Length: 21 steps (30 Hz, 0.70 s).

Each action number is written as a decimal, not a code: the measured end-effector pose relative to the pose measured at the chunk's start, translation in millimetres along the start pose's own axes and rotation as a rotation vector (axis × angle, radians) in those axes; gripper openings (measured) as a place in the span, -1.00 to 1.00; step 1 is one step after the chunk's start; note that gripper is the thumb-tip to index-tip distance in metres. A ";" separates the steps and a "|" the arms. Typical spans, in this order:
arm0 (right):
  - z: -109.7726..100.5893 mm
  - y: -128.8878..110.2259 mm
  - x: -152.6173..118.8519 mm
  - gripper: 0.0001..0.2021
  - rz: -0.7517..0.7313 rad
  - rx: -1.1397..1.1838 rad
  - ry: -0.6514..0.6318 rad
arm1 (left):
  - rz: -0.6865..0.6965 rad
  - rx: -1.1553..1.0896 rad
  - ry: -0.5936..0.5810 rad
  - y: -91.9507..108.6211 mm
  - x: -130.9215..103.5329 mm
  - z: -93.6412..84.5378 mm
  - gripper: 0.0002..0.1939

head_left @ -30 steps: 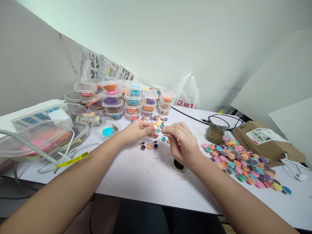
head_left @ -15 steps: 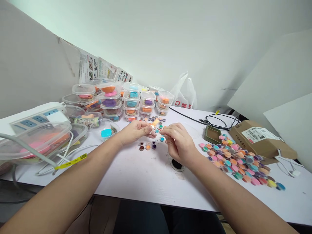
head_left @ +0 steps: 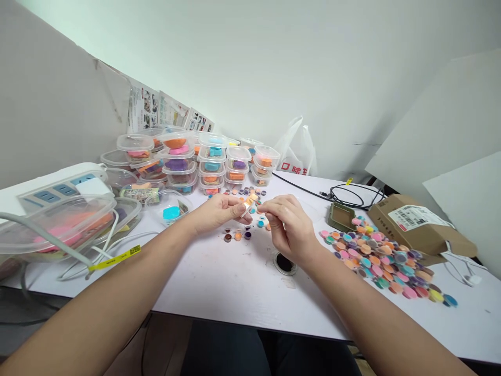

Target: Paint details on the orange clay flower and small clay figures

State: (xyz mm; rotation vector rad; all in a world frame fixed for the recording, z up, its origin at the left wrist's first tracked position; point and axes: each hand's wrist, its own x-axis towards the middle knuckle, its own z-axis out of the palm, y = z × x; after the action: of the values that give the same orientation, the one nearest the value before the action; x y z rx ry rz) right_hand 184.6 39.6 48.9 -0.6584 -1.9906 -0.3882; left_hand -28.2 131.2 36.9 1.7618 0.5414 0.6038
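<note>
Wall (head_left: 332,78): pale and plain behind your work, with printed sheets (head_left: 170,108) leaning at the left.
Table (head_left: 219,282): white, with faint specks and smudges before you.
Container stacks (head_left: 212,166): clear, lidded, filled with coloured lumps, closing off the far left side.
Cup heap (head_left: 387,256): many little coloured rounds piled beyond your right forearm.
Cardboard box (head_left: 410,222): labelled, just behind that heap.
Power strip (head_left: 50,188): at your far left, with cords running near your left forearm.
Plastic bag (head_left: 297,151): standing against the wall.
Left hand (head_left: 219,213): you grip the small orange-and-white piece (head_left: 250,201) at your fingertips, over the table's middle.
Right hand (head_left: 289,224): fingers bunched just beside the piece; you cannot tell here what they pinch.
Green tray (head_left: 341,216): between your right hand and the box.
Dark pot (head_left: 285,262): under your right hand, partly covered by it.
Three little pots (head_left: 238,236): brown, orange and purple, on your side of the piece.
</note>
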 end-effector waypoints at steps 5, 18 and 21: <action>-1.5 1.8 -3.4 -0.70 -0.010 0.017 -0.028 | -0.002 0.002 0.008 1.6 -1.2 1.1 -0.37; 8.5 -8.0 -8.3 -0.82 0.174 0.210 -0.273 | 0.055 -0.028 0.234 -6.5 3.4 -11.5 -0.39; 17.0 -8.3 -11.0 -0.80 0.260 0.177 -0.436 | 0.039 -0.048 0.254 -4.9 3.9 -11.1 -0.37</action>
State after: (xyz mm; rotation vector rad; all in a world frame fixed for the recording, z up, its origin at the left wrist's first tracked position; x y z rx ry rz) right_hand 171.9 38.7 31.1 -0.9332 -2.2744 0.0990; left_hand -32.7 143.0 35.1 1.6635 0.6620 0.8683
